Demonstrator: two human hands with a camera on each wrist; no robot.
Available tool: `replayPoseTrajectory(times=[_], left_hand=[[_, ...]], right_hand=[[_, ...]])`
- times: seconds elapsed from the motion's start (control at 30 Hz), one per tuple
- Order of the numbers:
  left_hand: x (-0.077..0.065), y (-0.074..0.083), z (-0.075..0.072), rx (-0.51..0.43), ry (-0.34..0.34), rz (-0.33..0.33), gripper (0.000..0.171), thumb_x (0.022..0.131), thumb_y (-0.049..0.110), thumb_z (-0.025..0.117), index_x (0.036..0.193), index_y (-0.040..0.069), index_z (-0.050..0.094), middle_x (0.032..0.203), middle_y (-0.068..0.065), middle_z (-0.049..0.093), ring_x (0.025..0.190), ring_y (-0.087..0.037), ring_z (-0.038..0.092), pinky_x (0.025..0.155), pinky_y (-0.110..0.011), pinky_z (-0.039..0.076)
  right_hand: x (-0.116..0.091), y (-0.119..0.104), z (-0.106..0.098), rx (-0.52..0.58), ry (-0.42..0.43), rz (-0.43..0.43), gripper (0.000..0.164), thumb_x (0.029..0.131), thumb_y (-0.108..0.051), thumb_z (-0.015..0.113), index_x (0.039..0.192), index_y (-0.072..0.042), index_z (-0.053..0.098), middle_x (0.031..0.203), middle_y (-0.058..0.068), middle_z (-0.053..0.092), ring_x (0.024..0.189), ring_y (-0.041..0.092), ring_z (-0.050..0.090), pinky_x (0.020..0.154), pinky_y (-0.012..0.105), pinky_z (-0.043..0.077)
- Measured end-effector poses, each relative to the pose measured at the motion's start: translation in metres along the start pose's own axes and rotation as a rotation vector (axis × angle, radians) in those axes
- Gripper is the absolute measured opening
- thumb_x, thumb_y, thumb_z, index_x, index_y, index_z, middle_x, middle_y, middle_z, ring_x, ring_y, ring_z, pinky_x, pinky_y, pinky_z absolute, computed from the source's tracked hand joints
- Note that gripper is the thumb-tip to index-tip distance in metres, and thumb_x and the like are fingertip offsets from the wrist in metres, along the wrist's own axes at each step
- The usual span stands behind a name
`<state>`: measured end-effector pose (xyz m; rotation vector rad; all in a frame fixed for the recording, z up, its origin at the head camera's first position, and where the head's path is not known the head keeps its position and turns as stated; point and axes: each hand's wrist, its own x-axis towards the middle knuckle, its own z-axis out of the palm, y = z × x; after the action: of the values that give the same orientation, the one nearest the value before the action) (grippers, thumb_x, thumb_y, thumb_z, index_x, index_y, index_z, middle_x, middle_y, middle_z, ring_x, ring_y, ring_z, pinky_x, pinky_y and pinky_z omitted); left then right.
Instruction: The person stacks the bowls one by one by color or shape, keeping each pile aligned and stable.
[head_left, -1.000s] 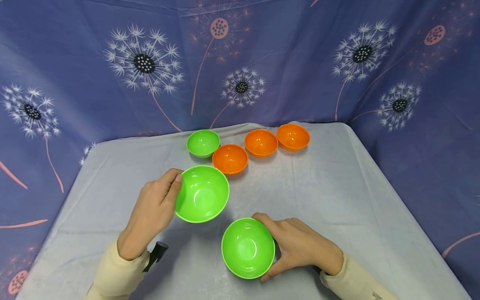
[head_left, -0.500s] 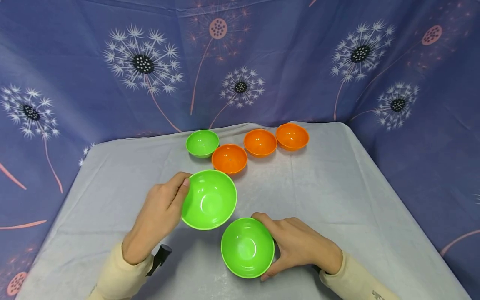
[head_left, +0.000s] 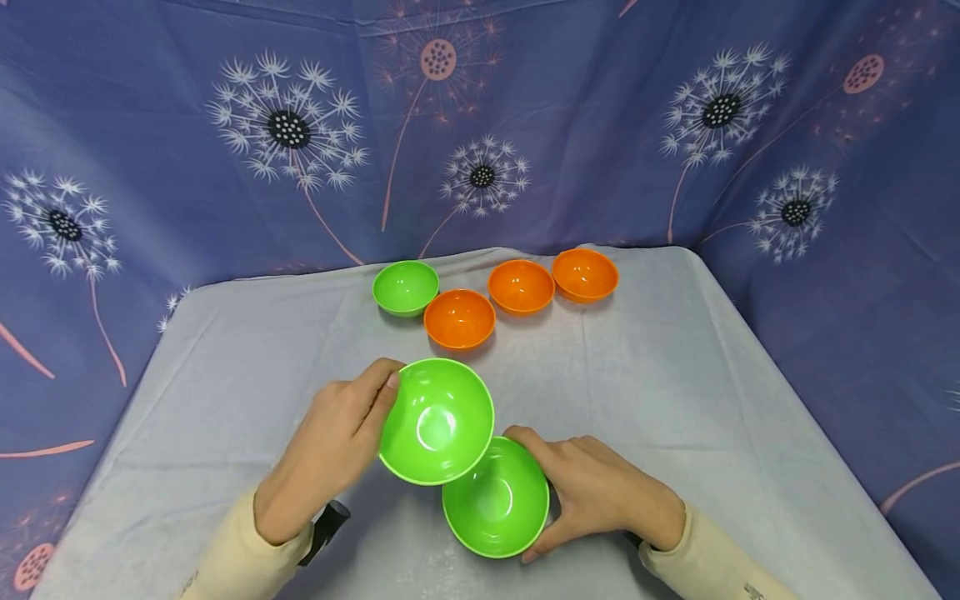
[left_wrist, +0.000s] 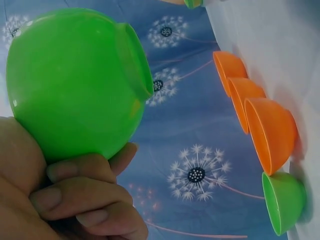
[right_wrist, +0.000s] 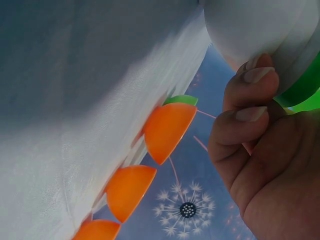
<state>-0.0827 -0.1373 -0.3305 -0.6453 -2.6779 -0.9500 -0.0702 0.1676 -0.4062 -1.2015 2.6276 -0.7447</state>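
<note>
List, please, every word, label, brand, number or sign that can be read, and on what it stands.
Nothing can be read.
Small dark mark on the right sleeve: too small to read.
Faint mark on the left sleeve: too small to read.
Left held bowl, right held bowl, orange bowls, far green bowl: no lettering shows.

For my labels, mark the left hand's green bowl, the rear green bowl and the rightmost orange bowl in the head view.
Green bowl (head_left: 437,422) in left hand (head_left: 332,442): head view, inside bottom.
Rear green bowl (head_left: 406,288): head view, inside surface.
Rightmost orange bowl (head_left: 585,276): head view, inside surface.
</note>
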Motion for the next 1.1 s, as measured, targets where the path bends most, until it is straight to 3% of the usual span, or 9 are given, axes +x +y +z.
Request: replayPoseTrajectory(times=[0.53,0.77,1.1], left_hand=[[-0.004,0.011,0.007,0.011,-0.043,0.04,0.019,0.103,0.022,0.042,0.109,0.021,0.06,0.072,0.016,0.054,0.059,-0.004,0.049,0.054,-0.025,0.045],[-0.006,0.014,0.014,-0.008,-0.085,0.06,0.018,0.104,0.023,0.04,0.109,0.022,0.058,0.062,0.016,0.046,0.055,-0.003,0.046,0.05,-0.022,0.042],[-0.009,0.017,0.022,-0.044,-0.13,0.086,0.018,0.104,0.022,0.04,0.11,0.023,0.057,0.062,0.019,0.047,0.054,-0.001,0.047,0.05,-0.021,0.042]], right_hand=[[0.0,0.001,0.0,-0.005,-0.004,-0.034,0.118,0.053,-0.076,0.074,0.146,-0.025,0.024,0.097,-0.015,0.061,0.079,0.001,0.059,0.067,0.03,0.052],[0.0,0.002,0.002,-0.027,0.015,-0.058,0.112,0.052,-0.077,0.074,0.14,-0.023,0.03,0.088,-0.017,0.059,0.072,-0.002,0.056,0.062,0.027,0.052],[0.001,0.003,0.002,-0.041,0.032,-0.072,0.107,0.051,-0.077,0.074,0.133,-0.022,0.034,0.085,-0.018,0.057,0.066,-0.002,0.053,0.057,0.025,0.049]])
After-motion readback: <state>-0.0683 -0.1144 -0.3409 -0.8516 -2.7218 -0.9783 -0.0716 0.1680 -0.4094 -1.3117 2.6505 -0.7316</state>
